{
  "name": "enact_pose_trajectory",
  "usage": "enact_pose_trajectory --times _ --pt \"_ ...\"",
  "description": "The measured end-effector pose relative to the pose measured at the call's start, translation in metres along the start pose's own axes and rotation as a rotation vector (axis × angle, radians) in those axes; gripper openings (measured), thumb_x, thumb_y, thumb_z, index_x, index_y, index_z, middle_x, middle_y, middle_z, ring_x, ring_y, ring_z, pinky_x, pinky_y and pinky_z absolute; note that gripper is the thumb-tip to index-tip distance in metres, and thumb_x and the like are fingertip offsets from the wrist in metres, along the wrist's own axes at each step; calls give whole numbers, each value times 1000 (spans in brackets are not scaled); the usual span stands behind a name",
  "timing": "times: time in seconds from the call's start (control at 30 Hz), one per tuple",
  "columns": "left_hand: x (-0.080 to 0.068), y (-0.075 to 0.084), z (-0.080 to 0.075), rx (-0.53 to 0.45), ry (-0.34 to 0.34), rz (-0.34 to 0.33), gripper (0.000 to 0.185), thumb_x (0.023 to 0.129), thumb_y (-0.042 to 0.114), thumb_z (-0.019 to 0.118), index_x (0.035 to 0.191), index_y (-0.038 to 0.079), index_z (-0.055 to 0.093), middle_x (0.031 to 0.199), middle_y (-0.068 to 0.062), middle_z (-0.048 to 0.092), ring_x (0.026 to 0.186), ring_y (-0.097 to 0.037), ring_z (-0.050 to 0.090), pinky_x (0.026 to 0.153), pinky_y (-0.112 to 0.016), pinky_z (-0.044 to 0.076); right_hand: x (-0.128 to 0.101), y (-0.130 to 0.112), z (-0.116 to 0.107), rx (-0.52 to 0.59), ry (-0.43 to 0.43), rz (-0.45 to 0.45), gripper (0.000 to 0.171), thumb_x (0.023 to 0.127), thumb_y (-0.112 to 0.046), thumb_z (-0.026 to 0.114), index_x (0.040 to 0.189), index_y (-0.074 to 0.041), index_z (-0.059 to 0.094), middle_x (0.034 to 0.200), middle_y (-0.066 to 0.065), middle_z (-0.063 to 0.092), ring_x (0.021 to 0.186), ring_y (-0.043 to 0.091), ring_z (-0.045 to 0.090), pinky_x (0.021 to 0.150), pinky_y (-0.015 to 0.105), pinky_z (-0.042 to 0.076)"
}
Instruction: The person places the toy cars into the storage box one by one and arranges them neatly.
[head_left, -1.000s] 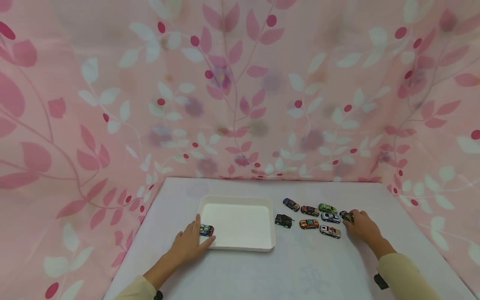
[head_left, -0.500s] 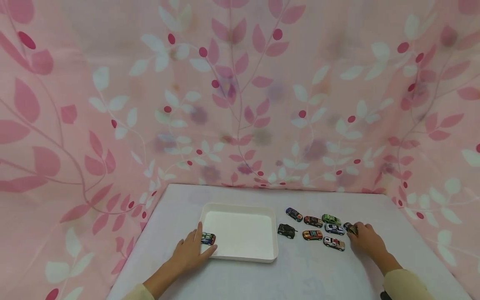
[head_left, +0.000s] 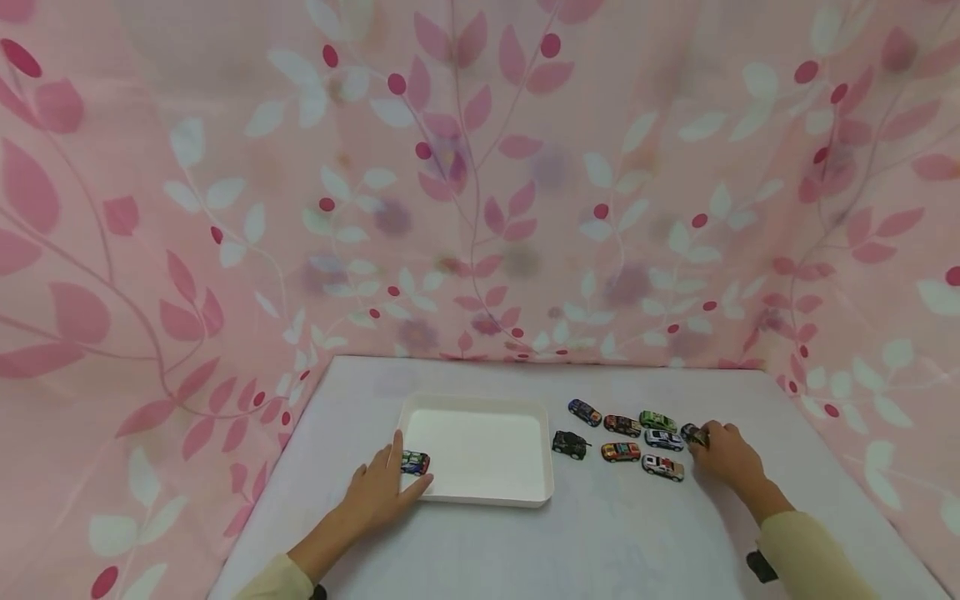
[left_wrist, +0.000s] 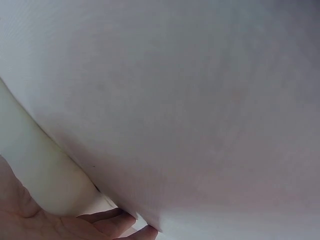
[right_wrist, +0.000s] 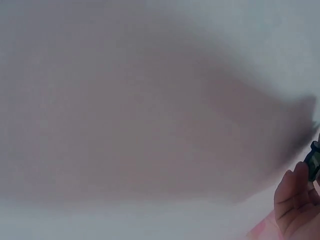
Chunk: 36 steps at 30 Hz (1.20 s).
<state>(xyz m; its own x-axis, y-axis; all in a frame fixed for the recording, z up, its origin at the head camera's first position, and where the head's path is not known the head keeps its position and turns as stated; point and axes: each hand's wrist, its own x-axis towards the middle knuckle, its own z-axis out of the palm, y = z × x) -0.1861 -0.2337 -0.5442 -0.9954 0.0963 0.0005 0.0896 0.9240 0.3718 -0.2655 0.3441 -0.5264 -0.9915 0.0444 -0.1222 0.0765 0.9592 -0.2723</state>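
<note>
The left hand (head_left: pixel 378 492) is laid on the table (head_left: pixel 600 542) at the tray's (head_left: pixel 480 500) near-left corner. Its fingers are spread and nearly straight, and a blue-green car (head_left: pixel 414 462) is touched between forefinger and thumb. This car sits at the tray's left wall, just inside the rim as far as can be told, with its long axis across the table, left to right. No other item is seen in the tray; its floor is bare white.

The right hand (head_left: pixel 723 454) is placed toward the table's right edge, knuckles up, fingers curled. A dark car (head_left: pixel 694 434) is pinched at its fingertips, on the hand's far-left side; in the right wrist view only a green-black corner of it (right_wrist: pixel 314 160) is shown.

Seven further cars are parked in two rows between the tray and the right hand: blue (head_left: pixel 583 411), red-black (head_left: pixel 622 425), green (head_left: pixel 657 420) and white-blue (head_left: pixel 663 439) farther back; black (head_left: pixel 569 443), orange (head_left: pixel 619 451) and white-red (head_left: pixel 663 467) nearer. All lie left of the right hand, which is much the nearer hand to them. The tray is well apart from that hand, to its left.

A pink leaf-print cloth (head_left: pixel 480 183) is hung behind and beside the table.
</note>
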Motion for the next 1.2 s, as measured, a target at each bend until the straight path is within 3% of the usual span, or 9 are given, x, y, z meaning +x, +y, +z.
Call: enact_pose_trajectory --times 0.2,0.43,0.77,1.0,1.2 --pt "1 -1 -2 -15 -13 1 106 89 70 52 155 -4 17 145 -31 46 136 -42 45 105 -68 33 2 -16 -17 143 102 -26 51 96 -27 60 120 17 51 98 30 58 85 37 54 72 49 48" --pt "0 -7 -5 9 10 -3 104 90 69 51 155 -5 18 145 -30 46 136 -41 45 104 -68 33 11 -64 -38 223 221 -173 49 96 -25 63 124 14 55 101 27 60 88 35 59 72 47 52" --pt "3 -1 -1 -7 -20 11 106 89 70 51 155 -6 16 145 -32 45 135 -43 45 104 -69 33 9 -94 -46 238 233 -270 42 94 -22 68 123 9 62 99 22 59 79 26 56 61 32 47" --pt "5 0 -1 -10 -24 5 106 89 71 50 156 -5 15 146 -31 45 136 -43 44 105 -68 32 9 -113 -44 231 212 -320 44 94 -24 67 125 7 61 111 26 59 85 29 59 69 41 52" --pt "4 -1 -2 -6 -28 6 106 89 70 51 155 -5 15 145 -31 45 135 -43 45 104 -68 33 13 -129 -39 233 210 -370 41 93 -23 69 123 5 64 108 23 61 82 26 59 69 41 53"
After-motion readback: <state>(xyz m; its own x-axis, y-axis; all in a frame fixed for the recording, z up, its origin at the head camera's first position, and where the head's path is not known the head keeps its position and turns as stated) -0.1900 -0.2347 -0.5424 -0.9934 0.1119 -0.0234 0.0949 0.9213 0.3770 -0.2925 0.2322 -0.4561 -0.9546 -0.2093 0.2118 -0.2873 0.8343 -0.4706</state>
